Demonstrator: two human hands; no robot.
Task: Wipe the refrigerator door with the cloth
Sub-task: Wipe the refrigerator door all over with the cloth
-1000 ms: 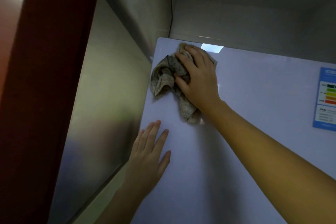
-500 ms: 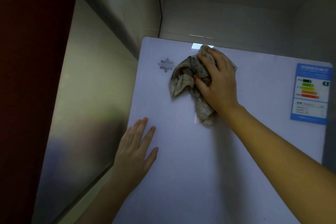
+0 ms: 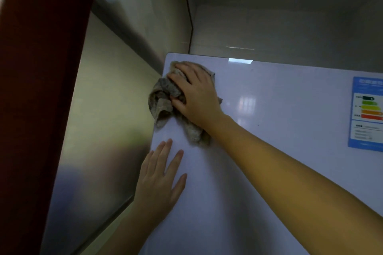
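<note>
The pale glossy refrigerator door (image 3: 279, 109) fills the lower right of the view. My right hand (image 3: 196, 95) presses a crumpled grey-brown cloth (image 3: 161, 101) against the door's top left corner, and part of the cloth hangs past the door's left edge. Lower down, my left hand (image 3: 159, 182) lies flat on the door near its left edge, fingers spread, holding nothing. A small emblem seen earlier on the door is hidden under the cloth.
A blue energy label (image 3: 366, 112) is stuck at the door's right side. A shiny metallic wall panel (image 3: 103, 130) stands close on the left, with a dark red upright (image 3: 41, 89) beyond it. Grey tiled wall (image 3: 269, 27) rises above the refrigerator's top edge.
My right hand slid the cloth right along the top, baring the emblem, then back left into the top left corner, covering it. My left hand stayed flat on the door.
</note>
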